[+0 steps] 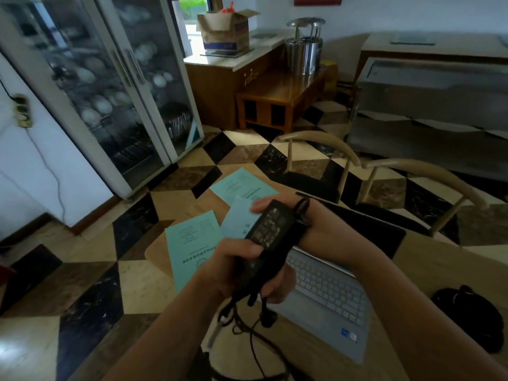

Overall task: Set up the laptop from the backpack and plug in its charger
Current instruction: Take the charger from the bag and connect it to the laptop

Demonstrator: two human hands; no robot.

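Observation:
A silver laptop (327,295) lies open on the wooden table (428,273), its dark screen tilted away from me. Above its left side I hold the black charger brick (270,229). My left hand (236,262) grips the brick's lower end. My right hand (288,215) reaches behind the brick's upper end, fingertips showing at its left; whether it grips the brick I cannot tell. Black cables (247,325) hang from the brick toward the table edge. A dark backpack (472,314) lies on the table at the right.
Several teal paper sheets (192,243) lie at the table's left corner. Two wooden chairs (384,171) stand behind the table. A power strip (23,110) hangs on the left wall beside a glass-door cabinet (110,86). Checkered floor lies to the left.

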